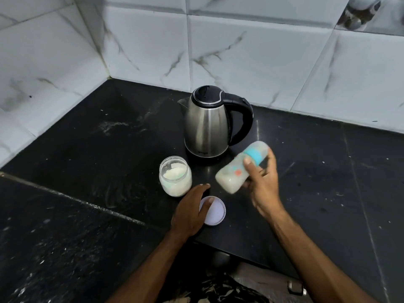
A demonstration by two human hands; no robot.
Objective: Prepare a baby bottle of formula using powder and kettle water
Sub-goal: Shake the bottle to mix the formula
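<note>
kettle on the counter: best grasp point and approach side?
Grip the black loop handle of the kettle, probably coming from the right: it arcs off the body's right side with an open gap for fingers, and the spout points left. The right hand holds the baby bottle, so it needs freeing first.

A single head-worn wide-angle view is provided, directed forward and steeply down onto the black counter [87, 149], at close range, toward the tiled corner.
</note>
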